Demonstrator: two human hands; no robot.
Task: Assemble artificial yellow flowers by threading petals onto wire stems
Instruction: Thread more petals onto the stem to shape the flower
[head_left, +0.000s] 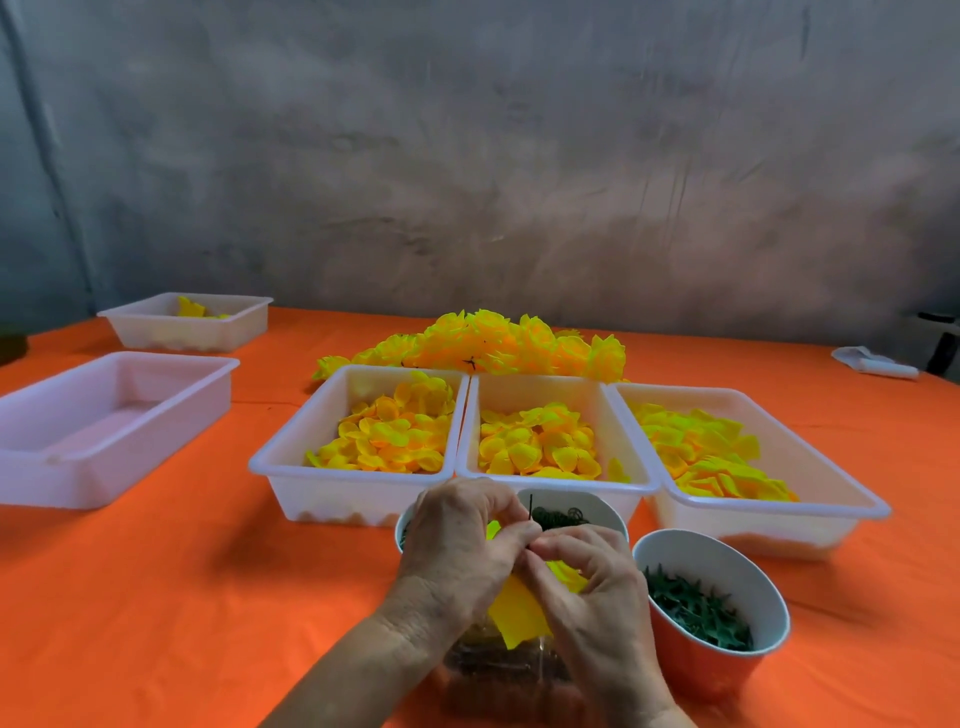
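- A thin dark wire stem (531, 512) is pinched between the fingertips of the left hand (460, 545) and the right hand (587, 577), its tip standing upright above them.
- Yellow petals (519, 605) are held on the stem, between and below both curled hands.
- Just behind the hands, a cup of dark rings (569, 512) is seen; to the right, a red cup of green leaf pieces (701, 608) is placed.
- Three white trays are set side by side on the orange tablecloth (156, 597), each holding loose yellow petals: left tray (291, 467), middle tray (550, 382), right tray (810, 467).
- A heap of finished yellow flowers (498, 343) is piled behind the trays.
- Two more white trays (104, 410) are placed well apart at the left.
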